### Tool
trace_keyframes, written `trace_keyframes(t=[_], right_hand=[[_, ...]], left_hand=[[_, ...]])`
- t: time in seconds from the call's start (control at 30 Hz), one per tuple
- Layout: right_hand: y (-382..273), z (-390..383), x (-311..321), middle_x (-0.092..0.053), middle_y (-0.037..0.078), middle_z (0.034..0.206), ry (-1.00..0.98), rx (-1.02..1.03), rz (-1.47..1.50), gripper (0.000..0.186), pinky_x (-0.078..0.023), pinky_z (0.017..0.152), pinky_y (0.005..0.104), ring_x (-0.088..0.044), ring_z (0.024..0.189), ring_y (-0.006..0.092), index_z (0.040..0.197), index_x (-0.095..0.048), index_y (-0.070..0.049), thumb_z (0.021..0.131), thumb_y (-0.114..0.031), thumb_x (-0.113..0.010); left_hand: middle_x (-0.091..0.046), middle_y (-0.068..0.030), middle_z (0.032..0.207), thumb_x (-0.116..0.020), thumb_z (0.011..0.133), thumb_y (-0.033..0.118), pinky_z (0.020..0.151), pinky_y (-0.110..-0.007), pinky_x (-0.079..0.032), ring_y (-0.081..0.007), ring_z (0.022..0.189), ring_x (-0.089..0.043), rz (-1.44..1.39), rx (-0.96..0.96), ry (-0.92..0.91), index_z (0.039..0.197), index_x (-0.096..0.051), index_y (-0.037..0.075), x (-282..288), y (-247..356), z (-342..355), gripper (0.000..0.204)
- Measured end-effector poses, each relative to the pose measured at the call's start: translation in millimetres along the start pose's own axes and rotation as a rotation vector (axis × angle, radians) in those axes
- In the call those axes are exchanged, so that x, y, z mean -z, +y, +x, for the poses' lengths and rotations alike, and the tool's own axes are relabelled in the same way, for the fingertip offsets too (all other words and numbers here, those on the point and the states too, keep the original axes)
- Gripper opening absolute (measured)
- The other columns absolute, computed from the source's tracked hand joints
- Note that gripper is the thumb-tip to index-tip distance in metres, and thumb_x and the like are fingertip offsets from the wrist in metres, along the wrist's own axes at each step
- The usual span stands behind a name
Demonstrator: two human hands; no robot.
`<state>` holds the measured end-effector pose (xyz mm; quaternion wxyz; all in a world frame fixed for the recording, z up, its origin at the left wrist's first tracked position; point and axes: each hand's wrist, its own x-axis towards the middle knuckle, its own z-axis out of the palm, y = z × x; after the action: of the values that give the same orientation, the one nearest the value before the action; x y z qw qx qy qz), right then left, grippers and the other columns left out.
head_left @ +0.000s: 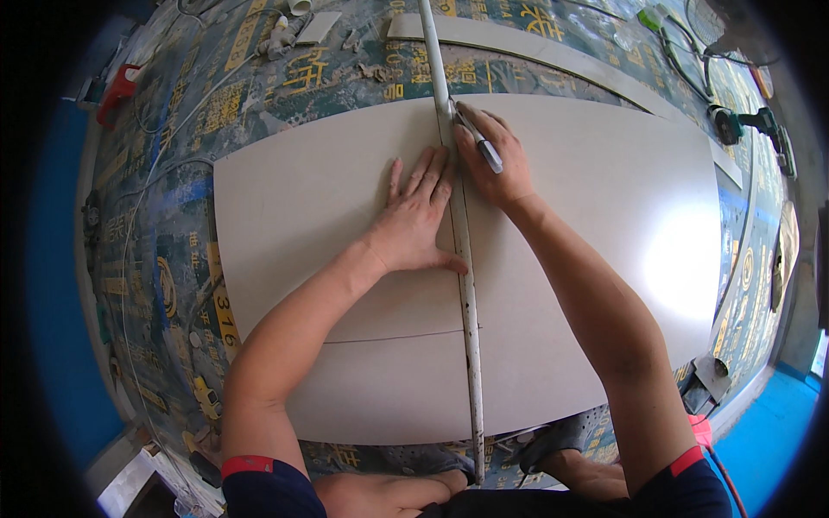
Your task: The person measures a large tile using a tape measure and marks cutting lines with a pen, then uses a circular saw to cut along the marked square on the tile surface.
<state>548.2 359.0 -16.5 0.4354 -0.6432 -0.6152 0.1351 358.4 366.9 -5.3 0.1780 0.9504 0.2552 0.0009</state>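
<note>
A large pale tile [596, 233] lies flat in front of me. Across it, from far to near, runs a long narrow white straightedge [471, 363] with worn, chipped paint, its ends reaching past both tile edges. My left hand [409, 226] rests flat on the tile left of the straightedge, fingers spread, its thumb and fingertips against the bar. Near the tile's far edge, my right hand [503, 168] grips a marker pen [489, 154] with a light barrel and dark end. The pen's tip is by the straightedge, partly hidden by fingers. A thin dark line [393, 337] crosses the near left part of the tile.
Green protective sheeting [285, 78] with yellow print covers the floor. Beyond the tile lies a long tile strip [544, 53]. A green-and-black power tool [762, 129] sits far right, a yellow tape measure [207, 399] near left, and a red object [117, 93] far left. Cables cross the left side.
</note>
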Motion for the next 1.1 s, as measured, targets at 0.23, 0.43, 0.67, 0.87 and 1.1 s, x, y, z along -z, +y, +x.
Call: trace_keyframes(t=[0.23,0.43,0.67,0.87,1.1], right_hand=[[-16.1,-11.6,12.8,-0.064,0.020,0.111,-0.056,-0.054,-0.040,0.034,-0.046,0.094,0.0455,-0.056,0.110,0.0404,0.117,-0.060,-0.001,0.089,-0.020,-0.057],[-59.6,-78.3,45.7,-0.065,0.022,0.110,-0.200,-0.001,-0.047,0.030,-0.049,0.092,0.0418,-0.060,0.107,0.0398,0.113,-0.061,0.004,0.087,-0.011,-0.061],[-95.4,-166.0,77.1,-0.065,0.021,0.104,-0.397,0.011,-0.049,0.035,-0.048,0.096,0.0454,-0.061,0.104,0.0386,0.116,-0.057,0.006,0.082,-0.002,-0.063],[-114.7,-212.1,91.5,-0.064,0.020,0.105,-0.483,-0.001,-0.073,0.041,-0.046,0.099,0.0481,-0.061,0.105,0.0374,0.118,-0.055,0.007,0.078,-0.001,-0.063],[-118.0,-225.4,94.7,-0.061,0.022,0.099,-0.524,0.031,-0.082,0.047,-0.044,0.100,0.0491,-0.059,0.105,0.0372,0.120,-0.053,0.009,0.077,-0.003,-0.065]], left_hand=[[-0.014,-0.0271,0.155,-0.070,0.054,0.080,0.115,-0.062,-0.001,-0.0394,0.147,-0.005,-0.046,-0.007,0.031,0.148,-0.017,-0.009,-0.1,1.2,1.0,0.140],[-0.014,-0.0249,0.156,-0.070,0.055,0.080,0.115,-0.061,-0.004,-0.0380,0.147,-0.008,-0.025,-0.019,0.075,0.149,-0.019,-0.006,-3.2,-3.7,-4.8,0.137],[-0.017,-0.0229,0.156,-0.062,0.057,0.086,0.113,-0.064,-0.010,-0.0385,0.146,-0.013,0.087,-0.051,0.124,0.148,-0.021,-0.004,-12.1,-10.1,0.7,0.135],[-0.014,-0.0230,0.157,-0.061,0.055,0.088,0.115,-0.061,-0.006,-0.0361,0.147,-0.008,0.083,-0.041,0.122,0.150,-0.018,-0.003,-17.2,-8.5,-1.2,0.138],[-0.015,-0.0221,0.157,-0.063,0.056,0.086,0.116,-0.060,-0.009,-0.0364,0.147,-0.010,0.124,-0.034,0.119,0.150,-0.017,-0.003,-15.5,-7.4,-2.8,0.137]])
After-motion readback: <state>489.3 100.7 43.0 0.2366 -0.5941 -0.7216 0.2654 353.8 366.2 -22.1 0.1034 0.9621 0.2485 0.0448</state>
